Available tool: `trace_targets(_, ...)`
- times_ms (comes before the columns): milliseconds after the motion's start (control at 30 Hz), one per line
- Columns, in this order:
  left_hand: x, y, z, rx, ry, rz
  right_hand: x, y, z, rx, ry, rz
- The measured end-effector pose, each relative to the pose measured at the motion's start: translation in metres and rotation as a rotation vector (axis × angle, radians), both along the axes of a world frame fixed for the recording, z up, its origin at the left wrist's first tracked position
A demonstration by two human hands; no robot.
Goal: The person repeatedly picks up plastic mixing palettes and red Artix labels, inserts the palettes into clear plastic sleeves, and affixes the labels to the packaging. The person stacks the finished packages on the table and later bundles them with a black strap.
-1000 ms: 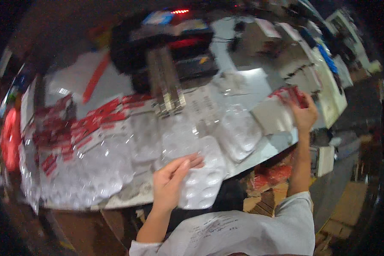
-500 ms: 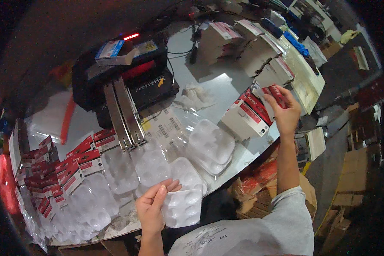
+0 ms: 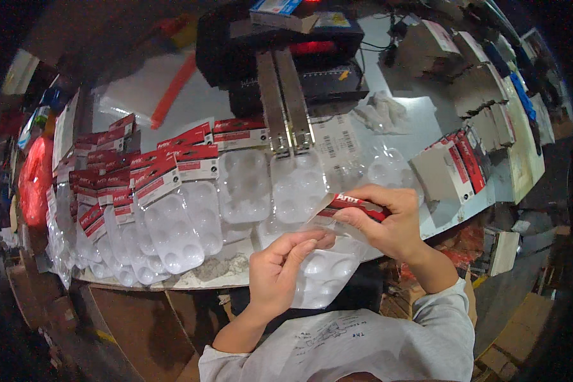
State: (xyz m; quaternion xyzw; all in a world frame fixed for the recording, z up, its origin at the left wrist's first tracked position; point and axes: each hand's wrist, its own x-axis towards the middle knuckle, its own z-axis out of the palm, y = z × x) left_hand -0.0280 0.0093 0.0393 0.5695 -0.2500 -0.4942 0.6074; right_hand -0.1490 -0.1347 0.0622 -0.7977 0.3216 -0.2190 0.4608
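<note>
My right hand [image 3: 395, 223] grips a red and white header card [image 3: 360, 205] between thumb and fingers, over the mouth of a clear plastic bag [image 3: 315, 219]. Thumb against fingertips, my left hand [image 3: 277, 270] pinches that bag's edge just beside the card. A white plastic paint palette [image 3: 325, 274] with round wells hangs inside the bag, partly behind my hands. Whether the card is inside the bag's mouth, I cannot tell. More loose white palettes [image 3: 388, 169] lie on the table beyond my hands. The stack of header cards [image 3: 455, 169] stands to the right.
Finished-looking bagged palettes with red cards [image 3: 172, 235] overlap along the table's left side. A black machine [image 3: 286, 95] with two metal rails [image 3: 283, 105] stands at the back centre. Card stacks [image 3: 484, 83] line the far right. A crumpled white tissue [image 3: 382, 114] lies near the machine.
My right hand has brought the card from the stack at the right to the bag by my left hand. The view has turned, shifting the table and machine within it.
</note>
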Motion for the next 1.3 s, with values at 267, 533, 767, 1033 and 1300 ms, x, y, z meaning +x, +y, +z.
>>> trace_targets(267, 0.007, -0.003, -0.010, 0.093, -0.364, 0.084, 0.002, 0.004, -0.008, 0.124, -0.154, 0.125)
trace_targets(533, 0.009, -0.004, -0.016, 0.101, -0.341, 0.044, 0.005, 0.007, -0.018, 0.079, -0.094, 0.236)
trace_targets(767, 0.006, -0.010, -0.013, 0.011, -0.482, -0.007, -0.001, 0.013, -0.014, 0.369, 0.004, 0.238)
trace_targets(1033, 0.002, -0.006, -0.010, 0.058, -0.506, -0.123, -0.009, 0.009, -0.009, 0.554, 0.041, 0.114)
trace_targets(1300, -0.003, -0.002, -0.015, -0.069, -0.254, 0.018, -0.009, 0.008, -0.007, 0.181, -0.188, -0.218)
